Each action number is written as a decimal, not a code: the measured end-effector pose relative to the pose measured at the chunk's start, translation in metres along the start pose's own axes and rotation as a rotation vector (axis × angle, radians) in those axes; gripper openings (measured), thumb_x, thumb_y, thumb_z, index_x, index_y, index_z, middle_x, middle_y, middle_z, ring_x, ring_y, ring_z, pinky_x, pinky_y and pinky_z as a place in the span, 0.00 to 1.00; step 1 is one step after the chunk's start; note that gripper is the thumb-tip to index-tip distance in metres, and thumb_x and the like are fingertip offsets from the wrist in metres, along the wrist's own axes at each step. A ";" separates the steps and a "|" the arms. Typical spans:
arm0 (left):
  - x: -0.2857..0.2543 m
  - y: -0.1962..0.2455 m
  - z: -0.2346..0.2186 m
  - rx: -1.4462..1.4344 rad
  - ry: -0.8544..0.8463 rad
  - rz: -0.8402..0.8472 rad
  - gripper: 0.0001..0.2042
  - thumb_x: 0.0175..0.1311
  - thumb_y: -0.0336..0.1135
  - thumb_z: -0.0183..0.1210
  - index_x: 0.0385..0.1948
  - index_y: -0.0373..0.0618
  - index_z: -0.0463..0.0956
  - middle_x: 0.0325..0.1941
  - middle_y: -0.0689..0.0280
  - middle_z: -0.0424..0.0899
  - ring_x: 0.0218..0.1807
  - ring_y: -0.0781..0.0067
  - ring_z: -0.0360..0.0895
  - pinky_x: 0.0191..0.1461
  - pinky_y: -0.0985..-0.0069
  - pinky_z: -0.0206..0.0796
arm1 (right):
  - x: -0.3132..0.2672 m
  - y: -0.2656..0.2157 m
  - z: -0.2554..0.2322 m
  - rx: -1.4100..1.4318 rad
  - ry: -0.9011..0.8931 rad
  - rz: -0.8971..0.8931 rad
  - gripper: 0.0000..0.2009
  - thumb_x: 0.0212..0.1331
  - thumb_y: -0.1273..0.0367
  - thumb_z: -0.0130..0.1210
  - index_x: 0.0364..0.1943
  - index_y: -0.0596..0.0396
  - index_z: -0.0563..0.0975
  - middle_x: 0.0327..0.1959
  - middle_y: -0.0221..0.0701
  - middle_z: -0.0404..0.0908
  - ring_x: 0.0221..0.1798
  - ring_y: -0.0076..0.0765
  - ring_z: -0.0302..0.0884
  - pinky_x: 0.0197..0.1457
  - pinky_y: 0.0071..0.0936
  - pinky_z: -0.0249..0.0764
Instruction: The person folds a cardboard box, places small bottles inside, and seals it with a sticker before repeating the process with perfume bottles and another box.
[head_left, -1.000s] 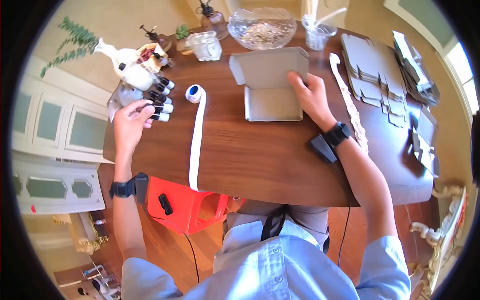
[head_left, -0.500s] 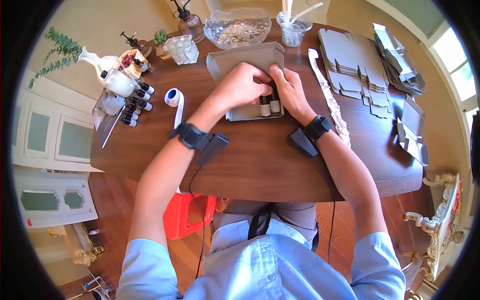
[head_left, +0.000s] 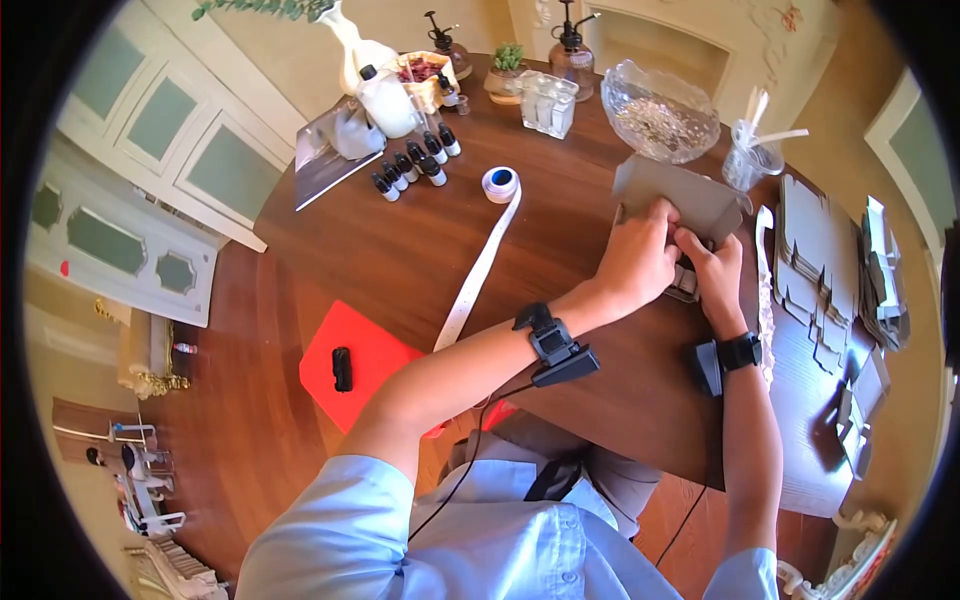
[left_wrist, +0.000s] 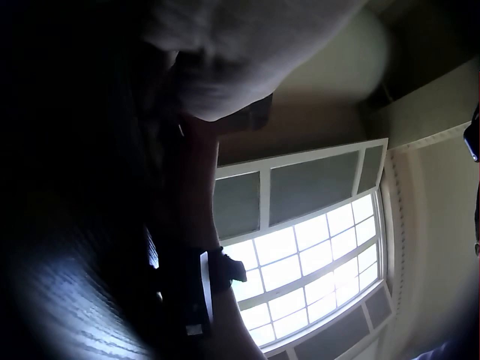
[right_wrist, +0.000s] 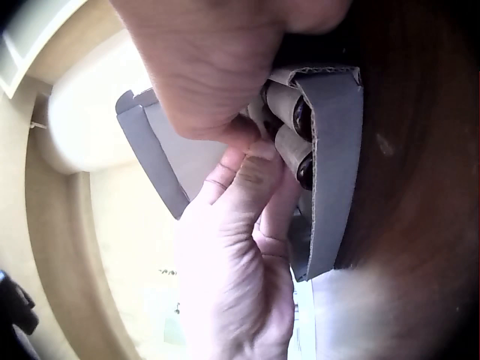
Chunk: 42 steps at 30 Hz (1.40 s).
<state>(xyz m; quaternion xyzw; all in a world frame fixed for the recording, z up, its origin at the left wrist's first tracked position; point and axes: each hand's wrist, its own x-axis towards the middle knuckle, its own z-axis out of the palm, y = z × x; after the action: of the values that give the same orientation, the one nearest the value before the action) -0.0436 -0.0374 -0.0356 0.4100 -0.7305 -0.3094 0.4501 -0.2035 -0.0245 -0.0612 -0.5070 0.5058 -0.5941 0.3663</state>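
Note:
A grey cardboard box (head_left: 677, 192) stands with its lid raised, and both hands meet at its opening. Inside it, the right wrist view shows small dark bottles with beige labels, one bottle (right_wrist: 294, 157) beside the fingertips. My left hand (head_left: 640, 258) has bent fingers in the box, its thumb (right_wrist: 259, 154) close to the right thumb; what lies between its fingertips is hidden. My right hand (head_left: 716, 280) grips the box's right side, fingers behind the wall. The left wrist view is dark, with the box out of sight.
Several small bottles (head_left: 407, 165) stand at the left near a white bottle (head_left: 388, 103). A white tape roll (head_left: 500, 184) trails a strip to the front edge. A glass bowl (head_left: 660, 115) and cup (head_left: 750, 160) stand behind; flat cardboard (head_left: 815, 265) lies right.
My left hand has gone from the small bottles to the box, where bottles now lie inside. The head view has turned left, so the box shows further right. The right hand remains at the box.

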 end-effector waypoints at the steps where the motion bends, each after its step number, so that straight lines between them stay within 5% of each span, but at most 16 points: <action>1: -0.001 -0.001 -0.001 0.014 0.013 0.040 0.14 0.60 0.22 0.64 0.46 0.40 0.75 0.39 0.54 0.88 0.41 0.49 0.87 0.45 0.57 0.79 | 0.000 0.001 -0.001 -0.043 -0.016 0.002 0.09 0.62 0.73 0.65 0.43 0.63 0.84 0.38 0.28 0.88 0.41 0.21 0.82 0.46 0.26 0.78; 5: -0.010 0.010 -0.023 0.030 -0.095 0.187 0.07 0.60 0.23 0.65 0.38 0.40 0.78 0.37 0.58 0.84 0.37 0.53 0.85 0.43 0.62 0.78 | 0.000 0.003 -0.005 -0.129 -0.032 0.023 0.09 0.60 0.75 0.64 0.43 0.63 0.84 0.39 0.29 0.88 0.41 0.22 0.82 0.47 0.26 0.77; 8: -0.019 0.039 -0.090 0.148 -0.113 0.257 0.05 0.60 0.25 0.66 0.36 0.41 0.81 0.35 0.58 0.84 0.35 0.56 0.85 0.42 0.63 0.78 | 0.000 0.001 -0.001 -0.107 -0.019 0.041 0.10 0.60 0.74 0.65 0.44 0.63 0.84 0.39 0.28 0.88 0.42 0.22 0.81 0.48 0.26 0.77; 10: -0.003 0.036 -0.145 0.350 0.037 0.353 0.03 0.61 0.27 0.68 0.34 0.43 0.84 0.34 0.61 0.86 0.34 0.62 0.86 0.42 0.67 0.79 | -0.001 0.001 -0.001 -0.078 0.005 0.066 0.10 0.60 0.74 0.65 0.44 0.64 0.84 0.39 0.27 0.87 0.42 0.22 0.80 0.49 0.26 0.76; 12: 0.027 0.004 -0.206 0.306 0.041 0.122 0.04 0.62 0.31 0.69 0.36 0.45 0.86 0.36 0.65 0.90 0.37 0.69 0.88 0.44 0.71 0.79 | -0.001 0.004 -0.003 -0.096 -0.008 0.062 0.11 0.60 0.73 0.65 0.44 0.63 0.84 0.39 0.26 0.87 0.42 0.22 0.79 0.49 0.25 0.75; 14: 0.059 0.009 -0.257 0.513 -0.027 -0.369 0.08 0.62 0.39 0.69 0.40 0.49 0.88 0.42 0.65 0.91 0.46 0.64 0.88 0.49 0.68 0.79 | 0.000 0.004 -0.003 -0.106 -0.008 0.053 0.10 0.60 0.73 0.65 0.44 0.63 0.84 0.39 0.26 0.87 0.42 0.22 0.79 0.49 0.25 0.75; 16: 0.086 -0.031 -0.290 0.806 -0.098 -0.288 0.15 0.60 0.39 0.72 0.47 0.47 0.88 0.45 0.62 0.92 0.46 0.67 0.88 0.52 0.70 0.78 | -0.001 0.002 -0.003 -0.119 -0.009 0.042 0.10 0.60 0.73 0.65 0.44 0.63 0.84 0.39 0.26 0.86 0.41 0.22 0.79 0.49 0.25 0.75; 22: 0.116 -0.077 -0.296 0.974 -0.372 -0.359 0.18 0.58 0.42 0.73 0.50 0.50 0.88 0.50 0.59 0.91 0.53 0.61 0.87 0.58 0.64 0.77 | -0.001 0.002 -0.003 -0.097 -0.015 0.070 0.10 0.60 0.73 0.65 0.43 0.63 0.84 0.38 0.25 0.86 0.40 0.22 0.79 0.48 0.25 0.76; 33: 0.126 -0.092 -0.301 0.929 -0.348 -0.256 0.13 0.54 0.31 0.73 0.43 0.46 0.90 0.41 0.56 0.92 0.46 0.58 0.89 0.54 0.65 0.79 | -0.002 0.000 -0.002 -0.110 0.000 0.027 0.10 0.59 0.73 0.65 0.42 0.64 0.83 0.37 0.27 0.86 0.40 0.23 0.79 0.48 0.26 0.76; 38: 0.141 -0.050 -0.307 0.907 -0.338 -0.116 0.13 0.51 0.31 0.73 0.40 0.45 0.91 0.40 0.57 0.92 0.43 0.59 0.89 0.50 0.67 0.80 | -0.001 -0.004 0.000 -0.137 -0.006 -0.008 0.10 0.59 0.73 0.64 0.43 0.63 0.83 0.36 0.27 0.87 0.39 0.24 0.80 0.47 0.27 0.76; 40: 0.146 -0.025 -0.310 0.811 -0.403 0.081 0.13 0.52 0.35 0.71 0.40 0.43 0.90 0.37 0.60 0.92 0.40 0.63 0.88 0.48 0.69 0.79 | -0.001 -0.009 0.004 -0.117 -0.012 -0.008 0.10 0.59 0.73 0.64 0.43 0.63 0.83 0.36 0.27 0.86 0.37 0.24 0.80 0.44 0.28 0.77; 42: 0.141 0.001 -0.292 0.449 -0.489 -0.133 0.14 0.56 0.30 0.68 0.43 0.35 0.89 0.33 0.62 0.90 0.34 0.74 0.85 0.40 0.74 0.77 | -0.001 -0.011 0.002 -0.185 -0.017 0.046 0.09 0.59 0.72 0.65 0.42 0.62 0.83 0.34 0.27 0.86 0.34 0.25 0.80 0.40 0.30 0.78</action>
<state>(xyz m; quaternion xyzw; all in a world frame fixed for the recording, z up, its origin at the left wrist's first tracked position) 0.1859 -0.1843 0.1403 0.4593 -0.8383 -0.2588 0.1390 -0.2006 -0.0218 -0.0507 -0.5321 0.5670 -0.5317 0.3357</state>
